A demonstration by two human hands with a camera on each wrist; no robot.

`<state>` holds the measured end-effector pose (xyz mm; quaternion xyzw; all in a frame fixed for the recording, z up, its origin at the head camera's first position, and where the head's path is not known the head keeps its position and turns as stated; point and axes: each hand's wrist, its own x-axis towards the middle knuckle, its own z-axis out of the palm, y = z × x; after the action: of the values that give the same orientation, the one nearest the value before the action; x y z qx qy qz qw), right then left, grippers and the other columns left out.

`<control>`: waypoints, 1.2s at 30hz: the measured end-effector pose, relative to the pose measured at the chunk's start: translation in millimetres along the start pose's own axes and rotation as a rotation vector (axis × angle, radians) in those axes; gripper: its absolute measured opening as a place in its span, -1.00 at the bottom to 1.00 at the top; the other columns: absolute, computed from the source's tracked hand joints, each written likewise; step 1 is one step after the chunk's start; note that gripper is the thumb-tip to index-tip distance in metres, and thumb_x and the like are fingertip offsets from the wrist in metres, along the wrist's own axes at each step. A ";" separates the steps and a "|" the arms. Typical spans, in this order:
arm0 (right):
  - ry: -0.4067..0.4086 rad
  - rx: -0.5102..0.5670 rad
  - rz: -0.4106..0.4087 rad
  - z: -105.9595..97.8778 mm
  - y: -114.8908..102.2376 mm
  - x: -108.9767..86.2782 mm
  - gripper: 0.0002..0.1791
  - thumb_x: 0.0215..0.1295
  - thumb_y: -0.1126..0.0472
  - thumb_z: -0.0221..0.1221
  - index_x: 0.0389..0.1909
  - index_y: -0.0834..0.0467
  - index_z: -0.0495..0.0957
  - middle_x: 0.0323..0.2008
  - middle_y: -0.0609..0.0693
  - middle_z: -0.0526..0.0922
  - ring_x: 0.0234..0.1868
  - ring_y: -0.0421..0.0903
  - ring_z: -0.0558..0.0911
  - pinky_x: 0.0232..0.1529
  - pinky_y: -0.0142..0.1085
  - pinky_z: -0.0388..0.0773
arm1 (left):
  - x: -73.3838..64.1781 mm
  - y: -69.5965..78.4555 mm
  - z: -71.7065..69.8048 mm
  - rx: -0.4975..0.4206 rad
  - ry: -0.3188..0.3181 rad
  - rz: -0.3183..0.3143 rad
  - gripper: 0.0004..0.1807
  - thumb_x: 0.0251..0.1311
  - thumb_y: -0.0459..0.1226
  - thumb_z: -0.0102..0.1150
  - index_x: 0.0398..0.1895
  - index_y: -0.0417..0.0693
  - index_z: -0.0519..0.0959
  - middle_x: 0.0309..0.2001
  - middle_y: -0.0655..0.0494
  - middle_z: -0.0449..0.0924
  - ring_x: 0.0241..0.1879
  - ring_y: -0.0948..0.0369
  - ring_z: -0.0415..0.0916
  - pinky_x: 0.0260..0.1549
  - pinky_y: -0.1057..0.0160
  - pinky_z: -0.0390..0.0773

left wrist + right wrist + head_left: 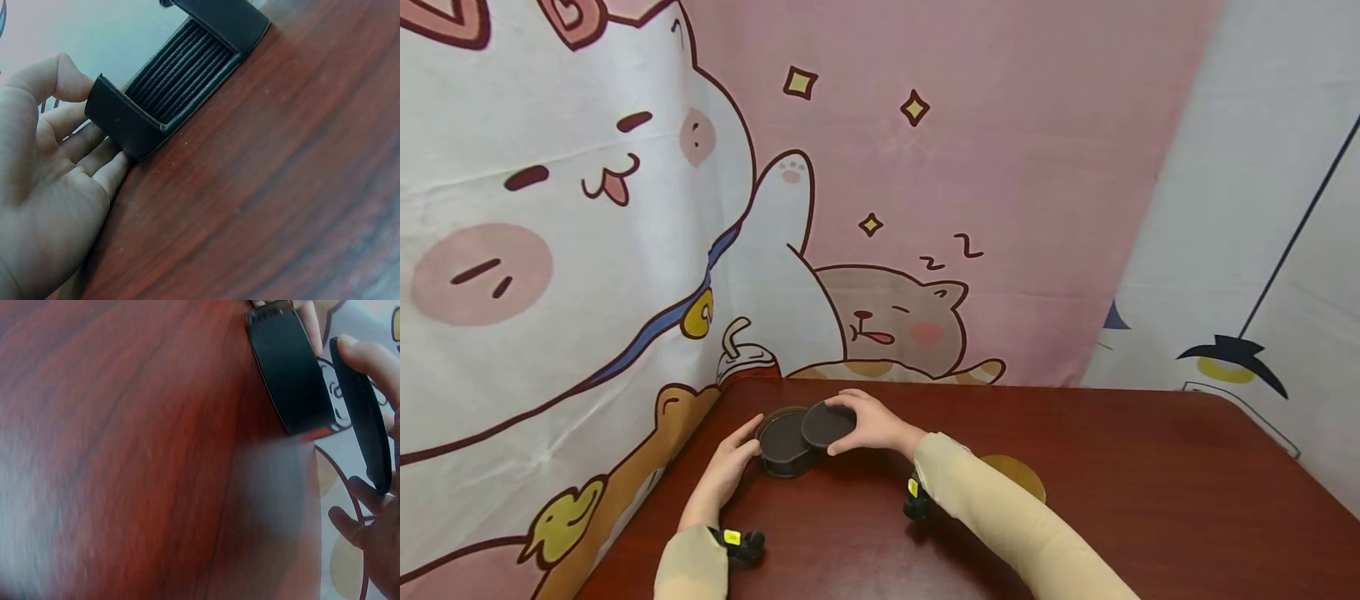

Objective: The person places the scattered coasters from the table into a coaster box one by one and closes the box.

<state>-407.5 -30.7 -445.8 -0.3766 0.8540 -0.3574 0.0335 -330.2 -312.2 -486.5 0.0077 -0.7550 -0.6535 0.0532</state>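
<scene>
A round black coaster holder (786, 467) stands on the table, with several dark coasters (181, 75) stacked inside, visible through the gap in its wall. My left hand (730, 467) holds the holder's left side, thumb at the rim and fingers along the outer wall in the left wrist view. In my right hand (872, 423) is a single round black coaster (827, 425), gripped by its edge between thumb and fingers. That coaster is tilted and raised beside the holder (290, 369), apart from it in the right wrist view.
A gold-coloured round disc (1017, 475) lies on the reddish-brown wooden table (1150, 483), partly hidden behind my right forearm. A cartoon-printed cloth (1000, 167) hangs behind the table and along its left side. Each wrist wears a small black camera.
</scene>
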 end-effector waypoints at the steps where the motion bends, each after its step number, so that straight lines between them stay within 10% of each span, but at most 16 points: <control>1: -0.009 0.000 -0.007 1.8 -1.7 1.2 -0.10 -0.18 -0.16 0.48 0.31 -0.10 0.42 0.39 0.01 0.22 0.32 -0.02 0.27 0.17 -0.12 0.35 | 0.3 0.5 0.3 0.001 0.000 -0.003 -0.29 0.13 -0.49 -0.07 0.45 -0.17 0.21 0.45 -0.13 0.10 0.40 0.05 -0.06 0.31 0.01 -0.04; 17: -0.059 -0.048 -0.011 22.1 -12.8 13.1 -0.17 -0.01 -0.09 0.41 0.34 0.02 0.39 0.40 0.06 0.26 0.43 -0.03 0.16 0.30 -0.10 0.21 | -19.7 33.8 10.4 0.002 -0.054 -0.009 -0.28 0.12 -0.51 -0.09 0.45 -0.35 0.11 0.45 -0.30 0.00 0.41 -0.06 -0.10 0.30 0.01 -0.02; 36: -0.003 -0.001 -0.030 26.5 -19.6 7.3 -0.40 0.18 0.06 0.32 0.25 0.11 0.47 0.22 0.00 0.50 0.19 -0.10 0.48 0.17 -0.23 0.39 | -1.5 0.9 -0.7 -0.013 -0.017 -0.015 -0.29 0.15 -0.47 -0.08 0.46 -0.16 0.19 0.44 -0.14 0.10 0.40 0.04 -0.04 0.32 -0.02 -0.04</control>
<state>-391.9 -60.1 -451.5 -0.3900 0.8483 -0.3571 0.0292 -328.6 -312.6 -485.6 0.0077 -0.7513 -0.6586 0.0419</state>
